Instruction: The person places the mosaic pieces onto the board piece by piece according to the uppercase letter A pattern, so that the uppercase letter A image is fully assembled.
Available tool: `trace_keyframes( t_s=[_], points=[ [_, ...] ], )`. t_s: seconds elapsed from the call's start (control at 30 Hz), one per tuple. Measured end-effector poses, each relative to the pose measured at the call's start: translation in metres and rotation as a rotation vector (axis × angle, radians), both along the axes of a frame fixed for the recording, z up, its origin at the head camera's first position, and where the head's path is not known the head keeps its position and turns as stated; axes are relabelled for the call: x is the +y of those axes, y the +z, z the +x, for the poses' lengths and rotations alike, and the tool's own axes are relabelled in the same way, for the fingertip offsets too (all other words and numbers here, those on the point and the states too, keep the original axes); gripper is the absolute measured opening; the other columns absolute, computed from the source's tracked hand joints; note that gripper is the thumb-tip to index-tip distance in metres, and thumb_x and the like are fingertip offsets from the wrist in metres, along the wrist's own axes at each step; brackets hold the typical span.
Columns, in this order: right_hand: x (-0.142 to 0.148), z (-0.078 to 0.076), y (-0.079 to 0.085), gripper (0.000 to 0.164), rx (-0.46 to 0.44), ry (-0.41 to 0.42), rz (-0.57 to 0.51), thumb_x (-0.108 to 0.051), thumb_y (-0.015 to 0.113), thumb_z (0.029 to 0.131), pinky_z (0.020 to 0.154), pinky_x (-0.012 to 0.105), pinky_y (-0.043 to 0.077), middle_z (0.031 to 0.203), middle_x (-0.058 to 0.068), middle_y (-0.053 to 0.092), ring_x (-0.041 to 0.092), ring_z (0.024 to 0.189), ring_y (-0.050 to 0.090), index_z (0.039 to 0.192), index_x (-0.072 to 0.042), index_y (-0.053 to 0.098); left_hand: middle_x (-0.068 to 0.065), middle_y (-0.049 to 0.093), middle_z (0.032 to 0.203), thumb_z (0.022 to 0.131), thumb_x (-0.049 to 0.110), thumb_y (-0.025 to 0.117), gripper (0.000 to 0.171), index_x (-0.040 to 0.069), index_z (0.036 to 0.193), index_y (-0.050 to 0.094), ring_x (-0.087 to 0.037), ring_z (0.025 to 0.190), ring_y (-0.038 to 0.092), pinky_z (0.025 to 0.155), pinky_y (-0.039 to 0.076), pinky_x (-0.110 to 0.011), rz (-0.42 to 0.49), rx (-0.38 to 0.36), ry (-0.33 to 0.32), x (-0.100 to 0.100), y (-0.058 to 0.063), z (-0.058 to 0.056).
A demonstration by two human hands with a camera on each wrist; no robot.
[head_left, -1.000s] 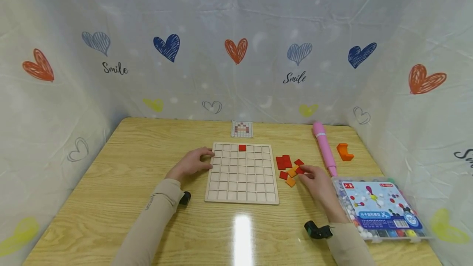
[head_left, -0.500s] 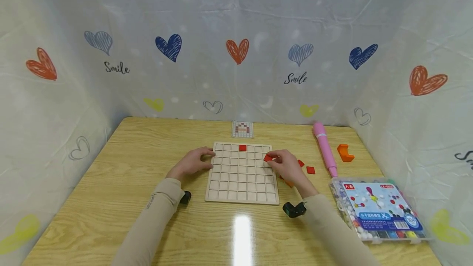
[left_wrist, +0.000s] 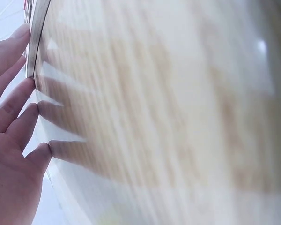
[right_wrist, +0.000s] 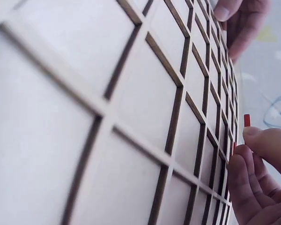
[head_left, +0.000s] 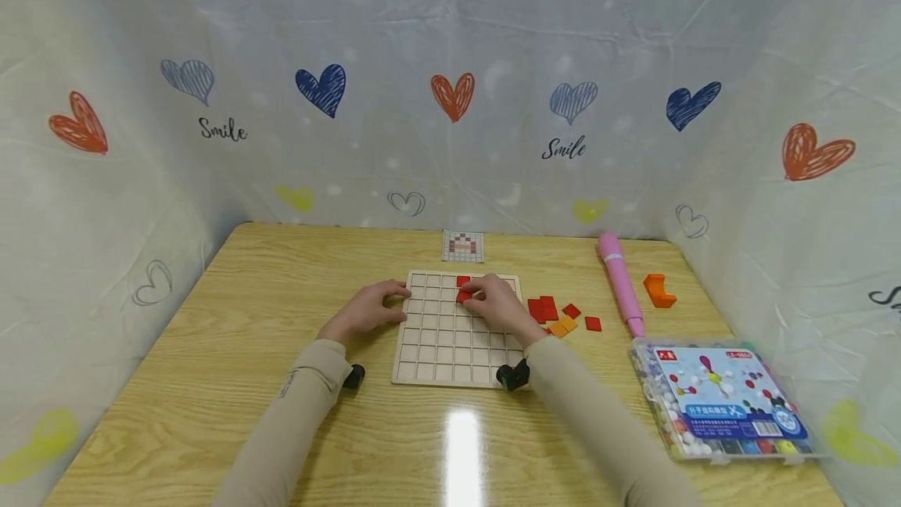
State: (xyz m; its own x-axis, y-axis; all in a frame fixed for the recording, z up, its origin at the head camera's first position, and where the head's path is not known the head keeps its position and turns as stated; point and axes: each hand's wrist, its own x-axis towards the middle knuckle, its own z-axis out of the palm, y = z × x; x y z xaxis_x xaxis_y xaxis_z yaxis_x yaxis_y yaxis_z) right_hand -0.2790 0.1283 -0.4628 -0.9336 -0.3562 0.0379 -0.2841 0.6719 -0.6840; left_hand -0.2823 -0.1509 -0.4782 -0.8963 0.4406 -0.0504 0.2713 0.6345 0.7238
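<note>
A light wooden grid board lies on the table, with one red square tile in its top row. My left hand touches the board's left edge, its fingers spread; the left wrist view shows fingertips at the board's side. Over the upper middle of the board, my right hand pinches a second red tile between thumb and fingers, just below the first one. The right wrist view shows this tile edge-on above the grid. Whether it touches the board is unclear.
Right of the board lie several red tiles and orange tiles. A small pattern card lies behind the board. Farther right are a pink cylindrical stick, an orange curved piece and a clear box of coloured balls.
My right hand has picked a red tile from the pile and carried it left over the board. Another red tile now lies farther right. My left hand has stayed at the board's edge.
</note>
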Motion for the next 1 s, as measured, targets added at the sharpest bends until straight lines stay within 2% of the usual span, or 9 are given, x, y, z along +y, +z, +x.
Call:
trace_keyframes(
  t_s=[0.23, 0.4, 0.57, 1.0],
  points=[
    [-0.014, -0.012, -0.001, 0.028, 0.046, 0.046, 0.057, -0.004, 0.065, 0.091, 0.084, 0.037, 0.050, 0.110, 0.011, 0.063, 0.023, 0.096, 0.054, 0.119, -0.003, 0.070, -0.015, 0.042, 0.150, 0.090, 0.016, 0.072, 0.043, 0.006, 0.131, 0.061, -0.036, 0.144, 0.027, 0.118, 0.022, -0.051, -0.012, -0.013, 0.002, 0.000, -0.001, -0.001],
    [-0.021, -0.019, -0.003, 0.029, 0.079, 0.083, 0.095, -0.002, 0.064, 0.092, 0.088, 0.038, 0.051, 0.111, 0.014, 0.066, 0.026, 0.100, 0.056, 0.120, 0.000, 0.068, -0.016, 0.043, 0.149, 0.090, 0.015, 0.072, 0.043, 0.005, 0.130, 0.061, -0.037, 0.143, 0.028, 0.118, 0.022, -0.051, -0.015, -0.012, 0.006, 0.000, -0.001, -0.001],
    [-0.026, -0.024, -0.006, 0.025, 0.118, 0.097, 0.122, -0.001, 0.064, 0.091, 0.089, 0.040, 0.052, 0.109, 0.015, 0.067, 0.027, 0.102, 0.059, 0.115, 0.000, 0.071, -0.016, 0.043, 0.149, 0.090, 0.016, 0.072, 0.043, 0.005, 0.130, 0.062, -0.037, 0.143, 0.029, 0.118, 0.023, -0.052, -0.014, -0.010, 0.003, 0.001, 0.001, 0.000],
    [-0.031, -0.022, -0.006, 0.024, 0.134, 0.094, 0.143, -0.001, 0.063, 0.092, 0.087, 0.039, 0.053, 0.109, 0.014, 0.066, 0.026, 0.100, 0.061, 0.114, -0.002, 0.072, -0.016, 0.045, 0.148, 0.089, 0.015, 0.072, 0.043, 0.004, 0.129, 0.062, -0.037, 0.142, 0.030, 0.117, 0.025, -0.052, -0.016, 0.002, -0.006, 0.000, 0.003, 0.001]
  ],
)
